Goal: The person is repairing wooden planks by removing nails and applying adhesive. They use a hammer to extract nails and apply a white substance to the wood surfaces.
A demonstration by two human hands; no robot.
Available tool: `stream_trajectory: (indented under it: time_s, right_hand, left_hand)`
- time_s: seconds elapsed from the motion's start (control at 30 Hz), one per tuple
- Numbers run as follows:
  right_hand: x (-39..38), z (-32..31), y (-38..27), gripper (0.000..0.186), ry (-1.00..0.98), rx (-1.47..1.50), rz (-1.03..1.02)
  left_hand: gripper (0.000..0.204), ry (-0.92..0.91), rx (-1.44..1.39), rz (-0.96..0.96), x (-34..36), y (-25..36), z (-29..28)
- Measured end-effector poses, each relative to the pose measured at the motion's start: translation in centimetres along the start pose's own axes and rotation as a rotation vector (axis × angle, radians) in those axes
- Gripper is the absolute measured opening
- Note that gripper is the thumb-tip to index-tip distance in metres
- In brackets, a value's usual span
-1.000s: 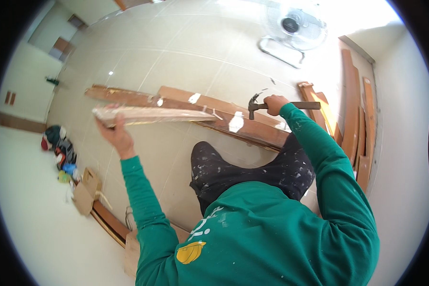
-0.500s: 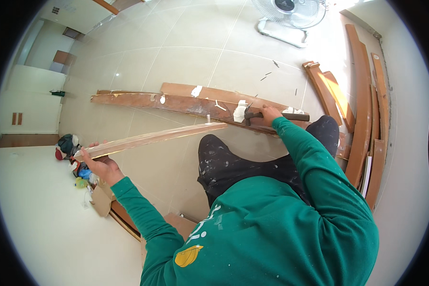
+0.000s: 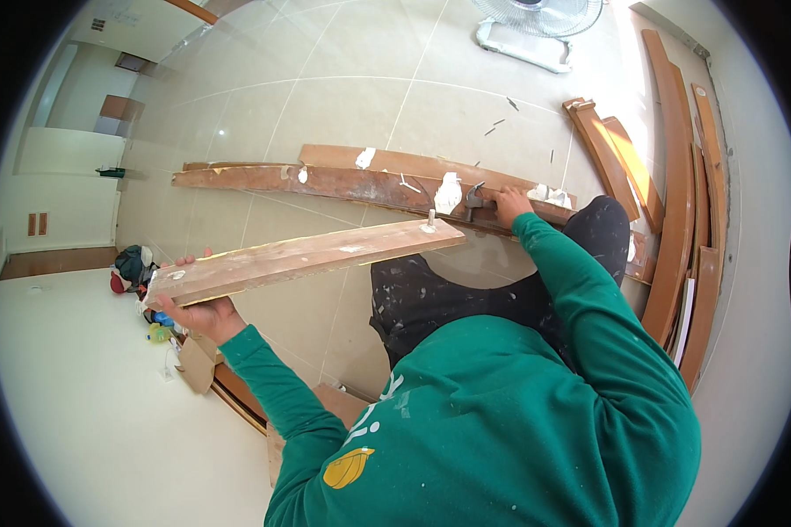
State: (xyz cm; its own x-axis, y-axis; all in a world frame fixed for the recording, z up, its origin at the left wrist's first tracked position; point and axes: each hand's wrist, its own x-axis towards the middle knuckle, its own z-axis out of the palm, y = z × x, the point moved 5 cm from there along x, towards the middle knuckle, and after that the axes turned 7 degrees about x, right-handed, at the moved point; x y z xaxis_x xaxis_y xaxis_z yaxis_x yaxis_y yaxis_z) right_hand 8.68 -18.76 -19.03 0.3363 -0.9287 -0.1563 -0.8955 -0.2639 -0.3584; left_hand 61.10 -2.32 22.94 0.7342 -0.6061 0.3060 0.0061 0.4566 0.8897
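My left hand (image 3: 204, 314) is closed on the left end of a wooden board (image 3: 312, 255), lifted off the floor and slanting up to the right. A short upright peg (image 3: 431, 220) stands out near the board's far right end, with white residue at its base. My right hand (image 3: 512, 208) is closed around a hammer (image 3: 474, 204), whose head points left and rests at the long boards. Those long brown boards (image 3: 263, 178) lie across the floor in front of my knees, with white patches on them. My fingers partly hide the hammer's handle.
Planks (image 3: 676, 211) lie along the right wall, and shorter pieces (image 3: 602, 154) lie beside them. A floor fan (image 3: 536, 18) stands at the far right. Small dark slivers (image 3: 499, 123) are scattered on the tiles. Bags and cardboard (image 3: 198, 364) sit at the left wall.
The board in my left hand has turned so its broad face shows more, and its far end has shifted right. My right hand and the hammer have moved slightly right.
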Motion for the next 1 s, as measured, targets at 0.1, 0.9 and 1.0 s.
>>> stream_trajectory:
  time_s: [0.1, 0.9, 1.0]
  right_hand:
    - [0.6, -1.9, -2.1, 0.039, -0.251, 0.971, 0.213]
    - [-6.4, -2.6, -16.1, 0.025, -0.136, 0.917, -0.125]
    - [-6.4, -3.1, -15.8, 0.023, -0.037, 0.828, -0.210]
  left_hand:
    - [0.069, -0.049, -0.014, 0.017, -1.1, 0.5, 1.5]
    - [0.073, 0.170, 0.100, -0.007, -8.6, -2.3, -7.9]
    - [0.070, 0.308, 0.083, -0.053, -8.5, -4.0, -9.9]
